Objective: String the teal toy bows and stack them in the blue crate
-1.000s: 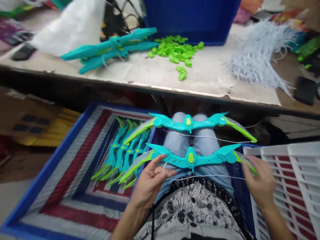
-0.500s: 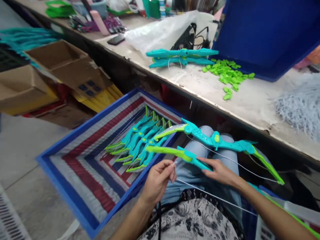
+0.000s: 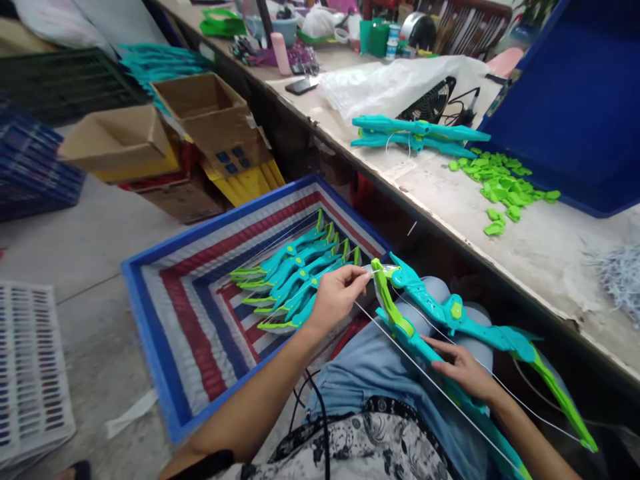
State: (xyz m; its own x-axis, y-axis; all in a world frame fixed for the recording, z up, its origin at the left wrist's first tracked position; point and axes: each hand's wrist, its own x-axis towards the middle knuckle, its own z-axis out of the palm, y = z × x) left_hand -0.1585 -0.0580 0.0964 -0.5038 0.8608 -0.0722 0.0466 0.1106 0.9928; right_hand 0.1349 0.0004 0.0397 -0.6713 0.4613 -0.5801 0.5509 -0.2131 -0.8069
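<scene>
A toy bow (image 3: 413, 341) with a teal body and lime-green tips slants across my lap. My right hand (image 3: 464, 368) is closed around its teal limb. At its upper green tip, my left hand (image 3: 341, 293) pinches the end of the white bowstring (image 3: 384, 329), which runs down along the bow to the lower right. A second toy bow (image 3: 483, 328), with its string attached at the visible right end, rests across my knees just beyond. Several similar bows (image 3: 295, 261) lie side by side in the blue-rimmed crate (image 3: 159, 373) on my left.
The workbench (image 3: 560, 267) ahead carries stacked teal bows (image 3: 420, 137), a pile of small green pieces (image 3: 500, 183), a tilted blue bin (image 3: 565, 113) and a phone (image 3: 301, 85). Open cardboard boxes (image 3: 200, 120) and a white plastic basket (image 3: 33, 367) stand on the left.
The left hand has moved up with the string end to the bow's green tip. The held bow has swung from nearly level to steeply slanted. The view has shifted left.
</scene>
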